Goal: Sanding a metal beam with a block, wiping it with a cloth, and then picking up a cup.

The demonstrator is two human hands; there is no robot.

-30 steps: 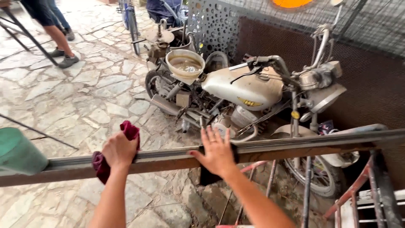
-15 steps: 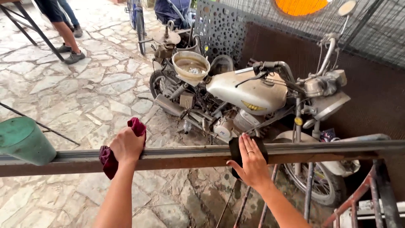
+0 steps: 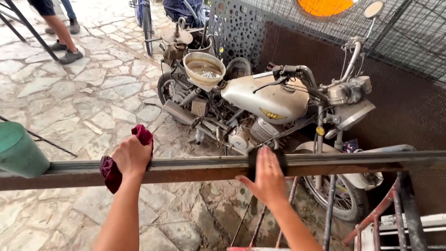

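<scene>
While my right hand (image 3: 268, 179) lies flat steadying the rusty steel beam (image 3: 195, 168), my left hand (image 3: 132, 155) presses a bunched maroon rag (image 3: 110, 169) against it.

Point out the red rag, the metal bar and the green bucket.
Rag (image 3: 110, 172), head view: the bunched end hanging below the left hand.
Bar (image 3: 195, 168), head view: the bare stretch between the two hands.
Bucket (image 3: 21, 155), head view: its side wall.

2 hands (image 3: 132, 155), 1 red rag (image 3: 110, 169), 1 metal beam (image 3: 195, 168), 1 motorcycle (image 3: 269, 100), 1 green bucket (image 3: 18, 151).
</scene>
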